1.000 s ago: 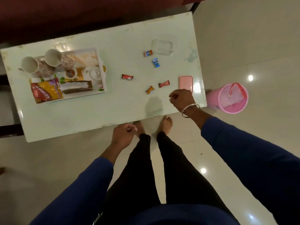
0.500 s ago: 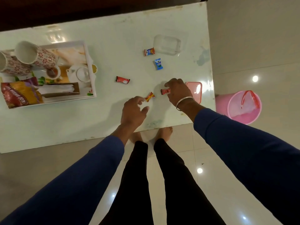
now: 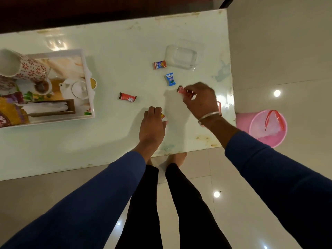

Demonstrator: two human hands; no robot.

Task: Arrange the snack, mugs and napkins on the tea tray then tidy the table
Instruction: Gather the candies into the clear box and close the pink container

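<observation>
My right hand (image 3: pixel 202 103) pinches a red candy wrapper (image 3: pixel 184 91) lifted off the white table (image 3: pixel 115 144). My left hand (image 3: pixel 152 125) is closed over a yellow-red wrapper (image 3: pixel 163 115) at its fingertips on the table. Three more wrappers lie loose: a dark red one (image 3: pixel 128 97), a blue one (image 3: pixel 170 79) and an orange-blue one (image 3: pixel 159 64). At the left, the white tea tray (image 3: pixel 88 83) carries floral mugs (image 3: pixel 21 66), a snack packet (image 3: pixel 10 114) and a napkin holder (image 3: pixel 50 107).
A clear plastic lid (image 3: pixel 181 56) lies near the table's far right. A pink object (image 3: pixel 219 106) is mostly hidden under my right wrist. A pink bin (image 3: pixel 265 128) stands on the floor right of the table. My legs stand at the front edge.
My right hand has lifted the red wrapper off the table and moved it away from me. My left hand has reached forward and closed over the yellow-red wrapper.
</observation>
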